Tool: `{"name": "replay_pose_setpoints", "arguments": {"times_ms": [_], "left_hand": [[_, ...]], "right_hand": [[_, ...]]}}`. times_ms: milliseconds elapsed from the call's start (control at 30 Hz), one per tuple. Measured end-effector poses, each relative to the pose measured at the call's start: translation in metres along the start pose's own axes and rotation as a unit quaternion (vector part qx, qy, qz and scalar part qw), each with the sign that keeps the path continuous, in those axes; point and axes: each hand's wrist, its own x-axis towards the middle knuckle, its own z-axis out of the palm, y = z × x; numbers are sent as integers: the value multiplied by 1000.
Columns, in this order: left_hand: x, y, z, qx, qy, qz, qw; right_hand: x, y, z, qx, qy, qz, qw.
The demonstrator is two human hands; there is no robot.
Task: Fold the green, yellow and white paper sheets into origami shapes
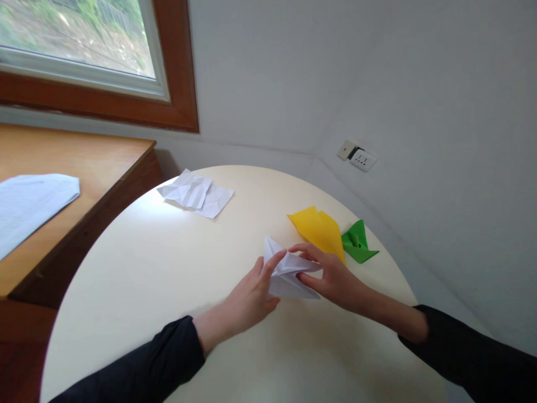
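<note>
A white sheet of folded paper (pixel 291 285) with pointed flaps is between my two hands, over the round white table. My left hand (pixel 254 291) grips its left side, the index finger along the top and the thumb at the near edge. From the right, my right hand (pixel 329 274) pinches a flap, with the thumb below and the fingers above. Just beyond my right hand lies a folded yellow paper (pixel 321 228). Beside it, to the right, is a green folded paper piece (pixel 358 242) with raised points.
Creased white papers (pixel 197 193) lie near the far left edge of the round table (pixel 138 291). A wooden desk (pixel 113 159) at left bears a pale blue-white item (pixel 36 204). Wall sockets (pixel 363 159) and a wood-framed window (pixel 178 67) are behind.
</note>
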Motion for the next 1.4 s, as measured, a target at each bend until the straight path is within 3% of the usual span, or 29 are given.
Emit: {"name": "replay_pose_setpoints", "arguments": {"times_ms": [200, 400, 800, 967, 1267, 1400], "left_hand": [[-1, 0, -2, -54, 34, 38, 997], [-1, 5, -7, -69, 48, 33, 996], [3, 1, -6, -75, 73, -7, 994], [6, 5, -10, -90, 75, -25, 993], [11, 0, -7, -209, 88, -123, 966], [11, -1, -6, -264, 102, -137, 949]], "right_hand": [[-1, 7, 2, 35, -7, 32, 999], [-1, 13, 3, 67, -5, 62, 996], [1, 15, 1, 78, -40, 129, 988], [3, 16, 0, 132, -56, 164, 976], [4, 11, -5, 135, -50, 166, 976], [4, 7, -8, 127, -34, 167, 977]]}}
